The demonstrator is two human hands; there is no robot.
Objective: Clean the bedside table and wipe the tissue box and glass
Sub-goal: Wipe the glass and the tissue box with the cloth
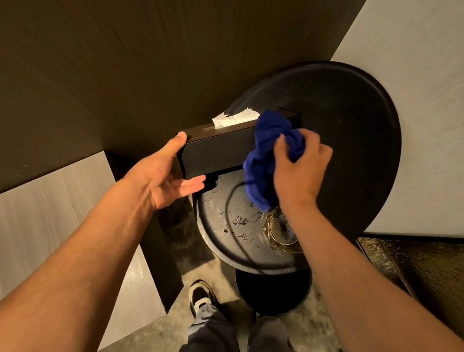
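A long black tissue box (pixel 218 152) with a white tissue (pixel 235 118) sticking out of its top is held in the air above the tables. My left hand (pixel 168 177) grips its left end, thumb on top and fingers underneath. My right hand (pixel 300 168) is shut on a bunched blue cloth (pixel 268 156) pressed against the box's right end and front face. A clear glass with a gold rim (pixel 280 231) stands on the lower round shelf (pixel 229 225), partly hidden by my right wrist.
The round black bedside table top (pixel 354 139) lies behind the box, with a black base (pixel 272 291) below. A dark wall panel (pixel 135 59) is at the left and back, a bed surface (pixel 434 106) at the right. My shoe (pixel 202 294) and legs stand on the floor.
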